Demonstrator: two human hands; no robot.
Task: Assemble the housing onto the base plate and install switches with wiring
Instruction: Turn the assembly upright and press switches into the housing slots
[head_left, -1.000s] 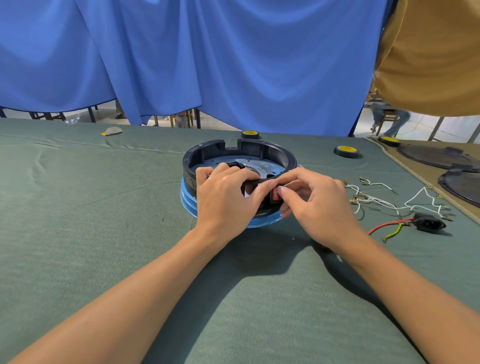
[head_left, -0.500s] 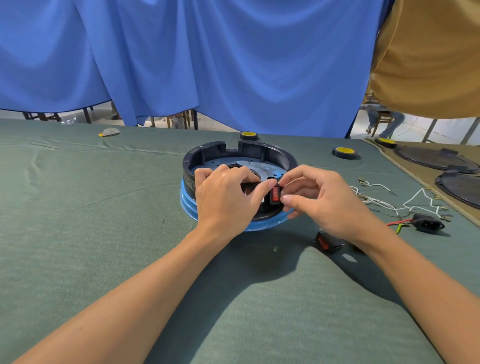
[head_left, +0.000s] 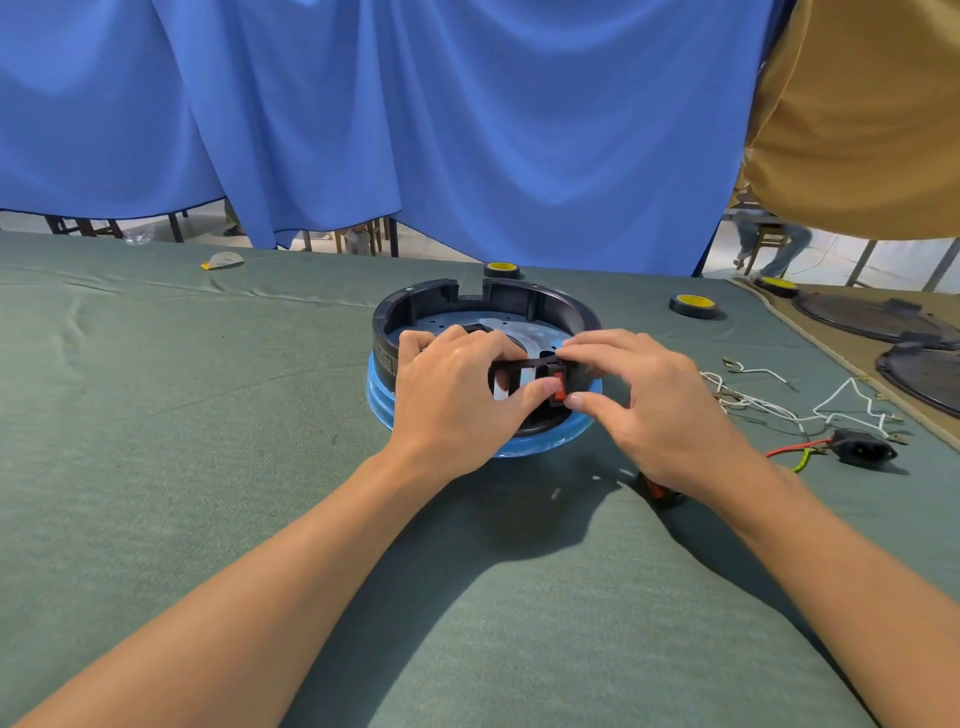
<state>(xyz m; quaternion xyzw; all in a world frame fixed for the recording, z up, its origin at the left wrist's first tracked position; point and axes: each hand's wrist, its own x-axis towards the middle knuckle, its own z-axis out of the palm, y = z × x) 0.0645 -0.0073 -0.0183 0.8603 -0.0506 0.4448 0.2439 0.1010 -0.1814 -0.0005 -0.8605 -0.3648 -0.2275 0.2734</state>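
A round black housing (head_left: 415, 304) sits on a blue base plate (head_left: 378, 400) in the middle of the green table. My left hand (head_left: 452, 395) grips the housing's near wall, its thumb pressing beside a red rocker switch (head_left: 559, 387) set in a front cutout. From the right, my right hand (head_left: 644, 410) pinches that switch between thumb and fingers. An empty cutout (head_left: 519, 382) shows just left of the switch. A second red switch (head_left: 655, 488) lies on the cloth, mostly hidden under my right wrist.
White wires (head_left: 753, 400), a black power socket (head_left: 865, 451) with red and green leads, and two yellow-topped tape rolls (head_left: 693, 305) lie to the right and behind. Dark round plates (head_left: 857, 317) rest at far right. A blue curtain hangs beyond.
My right hand has dropped back down over the loose switch on the cloth, and the red switch now sits deeper in the housing's front cutout. The left hand stays on the wall.
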